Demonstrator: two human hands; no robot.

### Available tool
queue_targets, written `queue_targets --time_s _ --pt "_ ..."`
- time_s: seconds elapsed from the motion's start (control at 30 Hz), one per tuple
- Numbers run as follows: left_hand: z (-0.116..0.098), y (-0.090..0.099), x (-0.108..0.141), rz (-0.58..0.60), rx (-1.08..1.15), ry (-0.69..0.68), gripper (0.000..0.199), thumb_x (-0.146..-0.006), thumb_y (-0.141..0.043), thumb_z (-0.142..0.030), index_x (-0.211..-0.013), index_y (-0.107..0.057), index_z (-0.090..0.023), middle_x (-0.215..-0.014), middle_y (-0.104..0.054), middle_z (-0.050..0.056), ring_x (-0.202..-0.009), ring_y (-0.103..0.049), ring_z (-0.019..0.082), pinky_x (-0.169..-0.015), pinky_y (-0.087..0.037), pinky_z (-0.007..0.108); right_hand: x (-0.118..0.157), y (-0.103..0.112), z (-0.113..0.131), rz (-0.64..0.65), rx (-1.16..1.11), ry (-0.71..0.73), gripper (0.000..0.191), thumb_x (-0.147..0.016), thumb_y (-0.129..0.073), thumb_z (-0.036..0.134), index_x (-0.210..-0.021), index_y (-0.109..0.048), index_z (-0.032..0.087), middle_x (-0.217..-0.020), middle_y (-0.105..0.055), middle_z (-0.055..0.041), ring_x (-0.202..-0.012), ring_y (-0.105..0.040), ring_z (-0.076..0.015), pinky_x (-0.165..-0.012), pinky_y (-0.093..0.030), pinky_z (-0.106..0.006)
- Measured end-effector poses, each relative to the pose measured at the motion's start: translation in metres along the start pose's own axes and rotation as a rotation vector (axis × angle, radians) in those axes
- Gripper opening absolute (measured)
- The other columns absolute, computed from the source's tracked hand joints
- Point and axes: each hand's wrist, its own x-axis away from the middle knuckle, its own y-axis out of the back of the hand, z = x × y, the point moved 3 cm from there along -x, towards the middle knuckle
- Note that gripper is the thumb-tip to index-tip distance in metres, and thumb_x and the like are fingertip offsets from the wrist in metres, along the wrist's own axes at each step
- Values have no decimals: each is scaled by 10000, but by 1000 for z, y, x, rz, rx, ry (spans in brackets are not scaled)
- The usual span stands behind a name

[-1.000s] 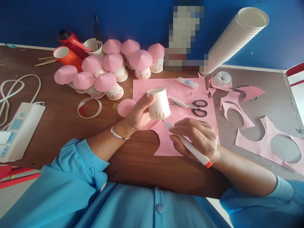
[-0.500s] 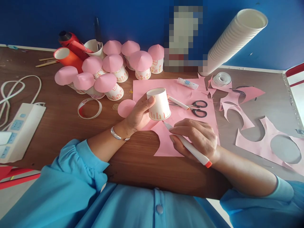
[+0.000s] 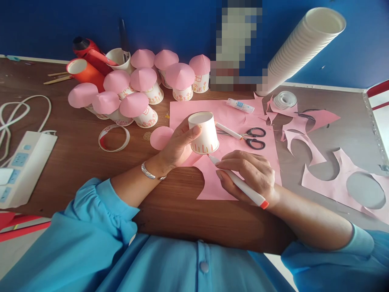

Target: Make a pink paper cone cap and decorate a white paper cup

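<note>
My left hand (image 3: 180, 142) is closed round a white paper cup (image 3: 204, 132), its thumb on the near side. Short red and yellow strokes run along the cup's lower rim. In my right hand (image 3: 251, 172) is a white marker with an orange end (image 3: 243, 184), gripped like a pen. Its tip is at the cup's bottom edge; whether it touches I cannot tell. Behind the cup, a second marker (image 3: 228, 130) lies beside black-handled scissors (image 3: 255, 138) on pink paper (image 3: 258, 162). A pink paper disc (image 3: 162, 138) is left of the cup.
Decorated cups with pink cone tops (image 3: 142, 79) stand at the back left. A tall cup stack (image 3: 300, 48) leans at the back right, near clear tape (image 3: 285, 99). Paper offcuts (image 3: 334, 174) lie right. A power strip (image 3: 28, 166) and paper ring (image 3: 114, 138) are left.
The marker's tip has shifted slightly left and up along the cup's lower edge, with my right hand. The cup has barely moved in my left hand.
</note>
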Motion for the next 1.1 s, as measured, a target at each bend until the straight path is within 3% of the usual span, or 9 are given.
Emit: queue_targets --time_s 0.27,0.77,1.1 --pt "2 2 -3 -5 14 -20 494 -792 -798 -574 -1114 -723 -206 -1210 -704 120 -1167 -620 330 -914 -514 421 1 -1 -1 -9 -10 -14 63 -939 -626 131 -952 -623 192 -725 -680 -14 -629 -669 -139 -554 -560 -257" --pt "2 3 -4 52 101 50 551 -845 -733 -597 -1240 -683 -216 -1296 -668 125 -1212 -590 329 -866 -551 400 0 6 -3 -33 29 9 105 -923 -633 106 -992 -618 184 -755 -693 -32 -657 -692 -148 -562 -590 -260" --pt "0 1 -3 12 102 86 563 -866 -668 -634 -1247 -665 -219 -1286 -682 144 -1189 -626 353 -885 -552 446 2 6 -1 -43 20 4 165 -929 -628 140 -1078 -600 204 -794 -715 -28 -677 -716 -163 -567 -592 -265"
